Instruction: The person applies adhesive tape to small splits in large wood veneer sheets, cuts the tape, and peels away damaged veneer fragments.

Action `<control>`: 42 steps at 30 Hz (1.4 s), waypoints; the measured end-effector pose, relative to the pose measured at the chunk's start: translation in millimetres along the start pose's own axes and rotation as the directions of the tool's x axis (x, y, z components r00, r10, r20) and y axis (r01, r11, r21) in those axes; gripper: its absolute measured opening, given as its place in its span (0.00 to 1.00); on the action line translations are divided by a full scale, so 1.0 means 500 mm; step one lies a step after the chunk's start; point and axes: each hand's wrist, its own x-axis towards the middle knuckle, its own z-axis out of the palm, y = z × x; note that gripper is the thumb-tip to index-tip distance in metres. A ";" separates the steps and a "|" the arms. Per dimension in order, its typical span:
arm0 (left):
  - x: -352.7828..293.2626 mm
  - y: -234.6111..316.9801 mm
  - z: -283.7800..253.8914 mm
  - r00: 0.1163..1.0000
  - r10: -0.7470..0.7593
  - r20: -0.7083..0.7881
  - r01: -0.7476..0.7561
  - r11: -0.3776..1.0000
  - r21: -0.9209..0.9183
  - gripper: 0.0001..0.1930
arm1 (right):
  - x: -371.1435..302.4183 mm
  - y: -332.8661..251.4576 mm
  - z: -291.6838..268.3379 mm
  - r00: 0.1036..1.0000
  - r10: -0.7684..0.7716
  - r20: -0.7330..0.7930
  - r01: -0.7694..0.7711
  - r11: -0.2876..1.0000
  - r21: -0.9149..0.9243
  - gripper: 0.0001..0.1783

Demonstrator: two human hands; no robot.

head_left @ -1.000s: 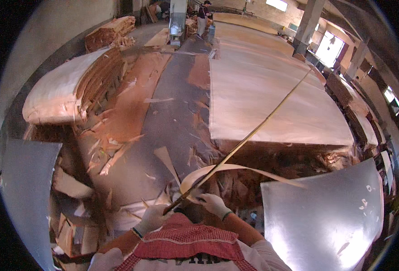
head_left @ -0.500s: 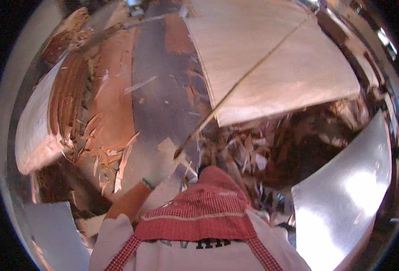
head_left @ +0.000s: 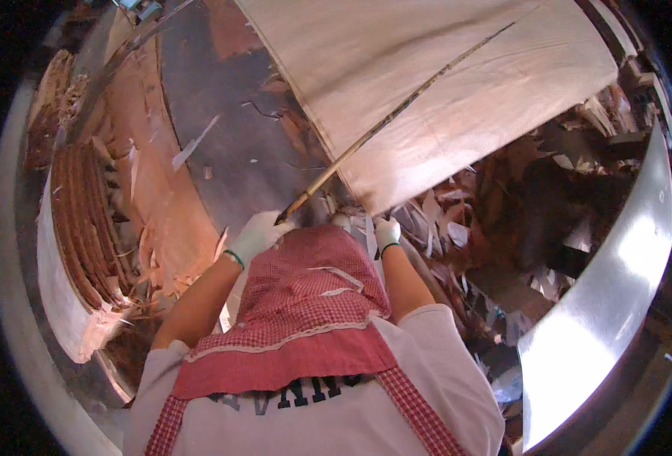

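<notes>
My left hand (head_left: 256,235), in a white glove, is closed around the near end of a long thin stick (head_left: 396,114). The stick runs up and to the right across a large pale veneer sheet (head_left: 457,68). My right hand (head_left: 387,232), also gloved, rests at the sheet's near edge among torn veneer scraps (head_left: 442,220). Its fingers are partly hidden, so its grip is unclear. A red checked cloth (head_left: 313,304) covers the head and shoulders between my arms.
A curved stack of veneer sheets (head_left: 85,228) lies at the left, beside a reddish sheet (head_left: 153,167) on the dark floor (head_left: 237,129). A shiny metal panel (head_left: 602,304) stands at the right. Scraps pile up in the dark gap behind it.
The view has tipped down and closer to the sheet's edge. My hands have spread apart: the left stays at the stick's end, while the right has moved to the scraps at the sheet's edge.
</notes>
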 end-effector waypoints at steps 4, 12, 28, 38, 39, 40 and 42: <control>0.069 -0.068 -0.070 0.998 -0.020 -0.068 0.016 0.998 -0.064 0.18 | 0.035 -0.022 0.080 0.940 0.338 0.054 -0.313 0.787 0.531 0.25; 0.137 -0.114 -0.231 0.971 0.136 -0.196 -0.137 0.991 0.013 0.16 | -0.114 -0.226 -0.078 0.831 0.106 -0.546 -0.066 0.993 0.093 0.24; 0.621 0.042 -0.500 0.904 0.289 0.315 -0.195 0.934 -0.298 0.10 | 0.028 -1.034 0.086 0.962 -0.040 -0.269 0.203 0.764 0.612 0.14; 0.706 -0.134 -0.331 0.779 0.420 0.465 -0.544 0.822 0.170 0.21 | 0.267 -1.164 0.369 0.960 -0.200 -0.195 0.168 0.971 -0.171 0.15; 0.696 -0.130 -0.314 0.728 0.494 0.476 -0.635 0.747 0.197 0.19 | 0.274 -1.171 0.372 0.962 -0.194 -0.191 0.167 0.974 -0.151 0.16; 0.681 -0.117 -0.305 0.672 0.610 0.420 -0.704 0.702 0.108 0.18 | 0.275 -1.181 0.371 0.983 -0.130 -0.129 0.114 0.985 -0.128 0.16; 0.655 -0.073 -0.321 0.596 0.742 0.308 -0.778 0.628 -0.007 0.16 | 0.262 -1.210 0.358 0.981 -0.167 -0.101 0.154 0.980 -0.127 0.18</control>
